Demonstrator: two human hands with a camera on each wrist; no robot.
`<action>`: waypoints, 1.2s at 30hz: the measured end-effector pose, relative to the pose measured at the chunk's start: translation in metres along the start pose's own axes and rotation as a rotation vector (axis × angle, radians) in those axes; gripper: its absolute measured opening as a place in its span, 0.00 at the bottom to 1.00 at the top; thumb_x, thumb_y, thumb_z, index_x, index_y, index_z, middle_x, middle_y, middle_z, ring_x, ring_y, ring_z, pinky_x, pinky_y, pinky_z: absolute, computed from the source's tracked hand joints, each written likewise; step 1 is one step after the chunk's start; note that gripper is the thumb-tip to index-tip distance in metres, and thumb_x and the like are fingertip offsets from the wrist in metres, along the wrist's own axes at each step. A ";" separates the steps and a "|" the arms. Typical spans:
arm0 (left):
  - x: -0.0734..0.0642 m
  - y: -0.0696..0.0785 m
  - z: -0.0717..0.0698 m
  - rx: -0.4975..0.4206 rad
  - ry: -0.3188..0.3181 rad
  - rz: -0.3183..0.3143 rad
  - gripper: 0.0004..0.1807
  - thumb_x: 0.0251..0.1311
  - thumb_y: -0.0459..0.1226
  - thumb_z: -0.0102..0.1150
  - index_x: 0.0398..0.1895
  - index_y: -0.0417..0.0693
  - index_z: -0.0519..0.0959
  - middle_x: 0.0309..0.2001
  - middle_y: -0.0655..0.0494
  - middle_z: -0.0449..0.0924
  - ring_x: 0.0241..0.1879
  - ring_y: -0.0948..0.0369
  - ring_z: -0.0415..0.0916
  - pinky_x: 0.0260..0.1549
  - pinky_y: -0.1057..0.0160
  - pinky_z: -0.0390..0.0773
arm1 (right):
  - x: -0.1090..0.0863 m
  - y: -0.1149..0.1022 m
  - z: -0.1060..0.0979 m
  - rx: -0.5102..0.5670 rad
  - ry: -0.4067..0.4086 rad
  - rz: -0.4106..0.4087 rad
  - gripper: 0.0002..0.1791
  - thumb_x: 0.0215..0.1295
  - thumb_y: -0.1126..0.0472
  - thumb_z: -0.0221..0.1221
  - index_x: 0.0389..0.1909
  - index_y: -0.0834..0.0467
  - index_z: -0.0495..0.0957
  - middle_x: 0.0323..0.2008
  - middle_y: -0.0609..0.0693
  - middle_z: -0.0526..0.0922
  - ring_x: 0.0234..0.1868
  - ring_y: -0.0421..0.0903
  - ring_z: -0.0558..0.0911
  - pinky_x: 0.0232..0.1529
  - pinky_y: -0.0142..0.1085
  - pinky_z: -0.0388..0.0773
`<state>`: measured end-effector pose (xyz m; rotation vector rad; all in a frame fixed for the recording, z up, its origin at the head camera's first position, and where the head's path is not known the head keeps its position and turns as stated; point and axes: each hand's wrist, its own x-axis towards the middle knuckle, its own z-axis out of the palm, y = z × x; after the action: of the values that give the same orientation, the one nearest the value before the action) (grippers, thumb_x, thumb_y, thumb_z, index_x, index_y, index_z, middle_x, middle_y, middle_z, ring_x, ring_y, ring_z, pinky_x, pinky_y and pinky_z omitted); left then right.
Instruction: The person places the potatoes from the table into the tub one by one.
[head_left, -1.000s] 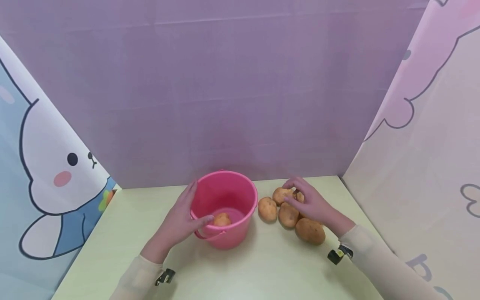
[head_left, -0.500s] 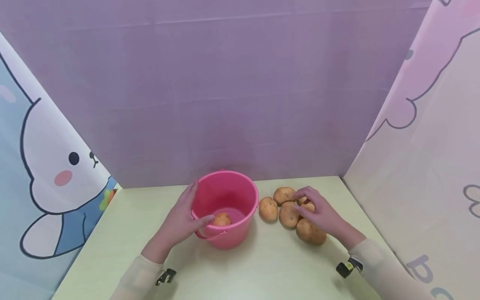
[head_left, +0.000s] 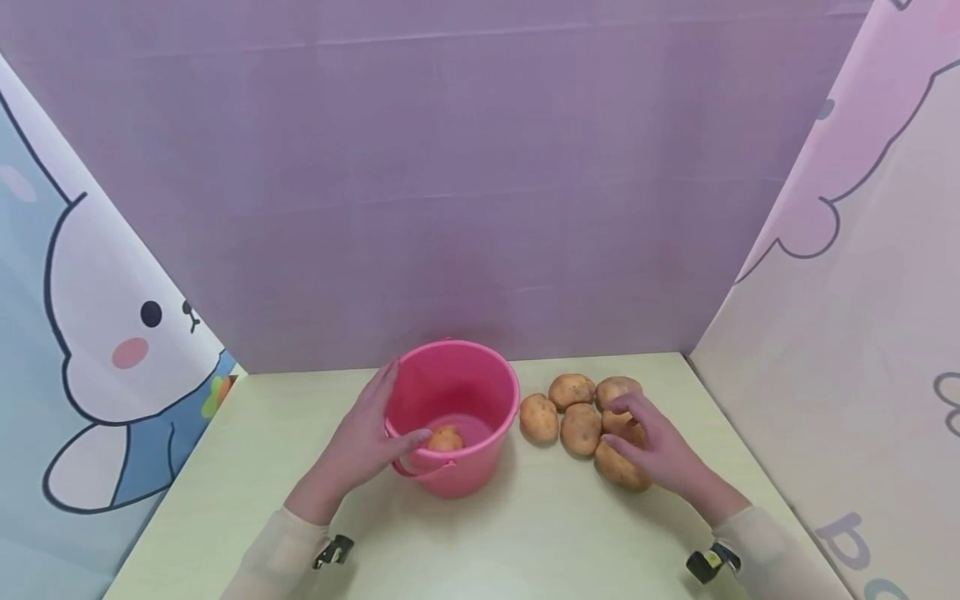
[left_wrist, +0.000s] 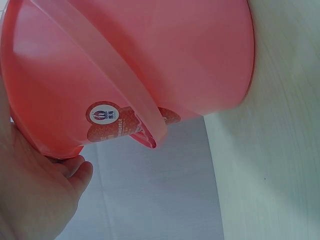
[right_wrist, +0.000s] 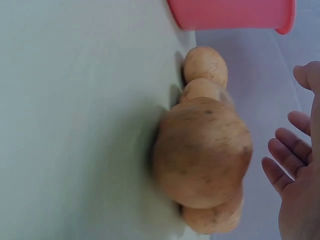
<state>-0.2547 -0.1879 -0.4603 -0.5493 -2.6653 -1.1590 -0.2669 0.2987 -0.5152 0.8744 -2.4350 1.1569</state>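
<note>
Honestly, left hand [head_left: 358,439] grips the bucket [head_left: 474,472], right hand [head_left: 662,447] hovers loose, empty; one sloppy nudge could scatter those potatoes [head_left: 581,430].

Pink bucket [head_left: 480,471] w/ 1 potato [head_left: 446,439] inside; 6 more potatoes [head_left: 581,431] on tabletop [head_left: 540,533] to its R.

Bucket plastic, upright, mouth up, handle [head_left: 424,472] hanging down near side; printed red label [left_wrist: 104,132] w/ round white logo on outer wall. Inside potato lies at btm, near side. Other 6 whole, unpeeled, tan-brown w/ dark specks, bunched close in approx 2 rows; leftmost just beside bucket, 1 at R partly hidden; nearest potato [head_left: 621,468] biggish, browner than most.
</note>
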 end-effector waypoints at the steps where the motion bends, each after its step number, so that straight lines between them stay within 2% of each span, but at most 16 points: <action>1: 0.000 0.000 0.000 -0.002 0.000 0.000 0.68 0.57 0.65 0.80 0.93 0.59 0.49 0.89 0.52 0.51 0.81 0.40 0.60 0.53 0.39 0.90 | -0.002 0.000 0.001 0.008 0.002 0.002 0.24 0.69 0.71 0.73 0.61 0.57 0.78 0.60 0.56 0.80 0.60 0.52 0.82 0.58 0.44 0.86; 4: 0.000 0.000 0.000 -0.002 -0.001 -0.001 0.68 0.57 0.64 0.80 0.93 0.59 0.49 0.89 0.51 0.51 0.81 0.40 0.60 0.53 0.39 0.90 | -0.007 0.002 0.005 0.032 -0.002 -0.018 0.24 0.68 0.73 0.73 0.62 0.59 0.77 0.59 0.61 0.79 0.61 0.56 0.82 0.60 0.46 0.88; 7: 0.000 0.000 0.000 -0.002 -0.002 -0.004 0.68 0.57 0.65 0.80 0.93 0.59 0.49 0.89 0.51 0.51 0.81 0.40 0.60 0.53 0.39 0.90 | -0.009 0.005 0.008 0.040 -0.006 -0.047 0.25 0.68 0.73 0.73 0.62 0.59 0.77 0.58 0.61 0.79 0.61 0.57 0.82 0.64 0.41 0.85; 12: 0.000 0.000 0.000 -0.012 0.000 -0.009 0.68 0.57 0.65 0.80 0.93 0.62 0.49 0.88 0.53 0.52 0.80 0.41 0.61 0.52 0.40 0.90 | -0.012 0.011 0.011 -0.024 -0.008 -0.057 0.25 0.66 0.69 0.76 0.61 0.60 0.79 0.60 0.58 0.79 0.62 0.56 0.79 0.71 0.26 0.70; 16: 0.000 -0.001 0.000 -0.018 0.001 -0.013 0.68 0.56 0.65 0.80 0.93 0.62 0.49 0.88 0.52 0.52 0.80 0.41 0.61 0.52 0.41 0.90 | -0.017 0.017 0.013 -0.079 -0.026 -0.017 0.23 0.67 0.63 0.76 0.60 0.62 0.81 0.63 0.58 0.79 0.65 0.53 0.77 0.73 0.23 0.62; 19: 0.000 -0.001 0.001 -0.021 0.003 -0.009 0.68 0.56 0.65 0.81 0.93 0.62 0.49 0.88 0.53 0.52 0.80 0.41 0.62 0.51 0.41 0.91 | -0.020 0.018 0.015 -0.117 -0.043 0.013 0.23 0.68 0.60 0.77 0.60 0.59 0.82 0.64 0.57 0.79 0.67 0.51 0.76 0.73 0.25 0.64; 26: 0.000 -0.002 0.001 -0.027 0.004 -0.009 0.68 0.56 0.66 0.80 0.93 0.62 0.50 0.88 0.54 0.53 0.79 0.43 0.63 0.50 0.43 0.91 | -0.022 0.014 0.018 -0.202 -0.060 -0.009 0.24 0.66 0.59 0.78 0.61 0.55 0.83 0.64 0.54 0.80 0.65 0.51 0.79 0.67 0.45 0.81; 36: 0.002 -0.001 0.001 -0.031 0.007 0.001 0.68 0.56 0.65 0.81 0.93 0.60 0.50 0.87 0.53 0.54 0.79 0.42 0.63 0.50 0.42 0.91 | -0.025 0.016 0.022 -0.252 -0.057 -0.055 0.26 0.62 0.61 0.80 0.59 0.57 0.83 0.63 0.55 0.80 0.65 0.51 0.79 0.64 0.54 0.82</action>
<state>-0.2566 -0.1872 -0.4610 -0.5505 -2.6446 -1.2020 -0.2580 0.2989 -0.5515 0.8998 -2.5142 0.7935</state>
